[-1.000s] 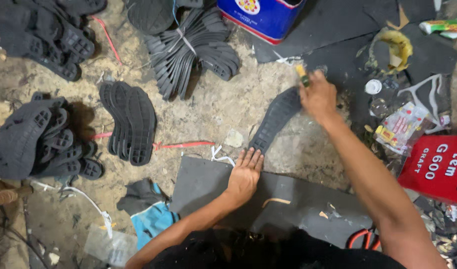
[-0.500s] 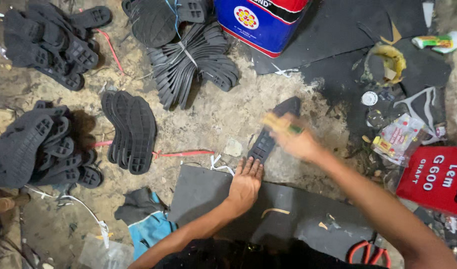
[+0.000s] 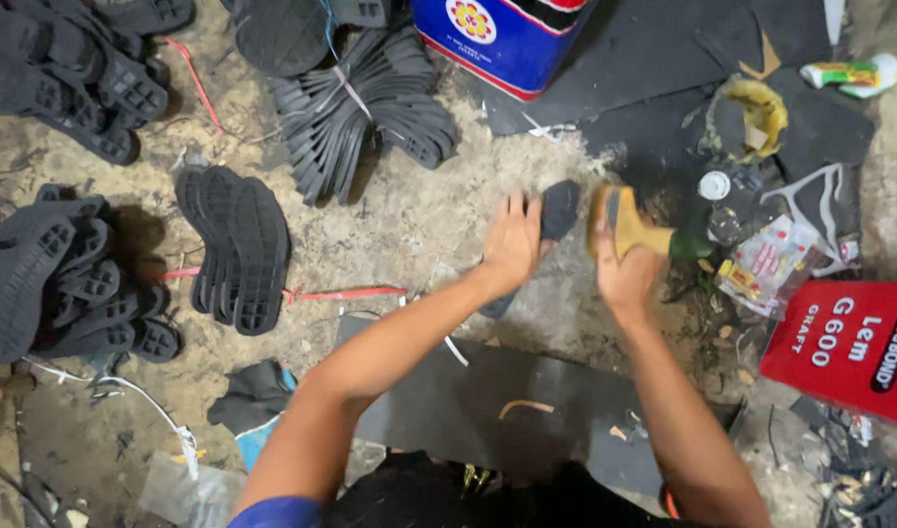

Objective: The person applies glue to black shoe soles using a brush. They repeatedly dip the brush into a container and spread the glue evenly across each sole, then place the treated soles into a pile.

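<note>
One black shoe sole [image 3: 556, 213] now lies on the dirt floor [image 3: 409, 225], pinned by the left hand [image 3: 512, 240], which has moved up from the dark mat [image 3: 488, 401]. Right hand [image 3: 623, 274], grip clamped on a yellow-handled brush [image 3: 629, 230], has swung down beside it.

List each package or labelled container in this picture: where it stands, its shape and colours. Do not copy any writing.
Blue can: top centre, boxy, blue with red band and round emblem.
Red tin: right edge, rectangular, red with white lettering.
Tube: top right, lying flat, green, yellow and white.
Clear wrapper: right of the right hand, crumpled, with red and yellow print.
</note>
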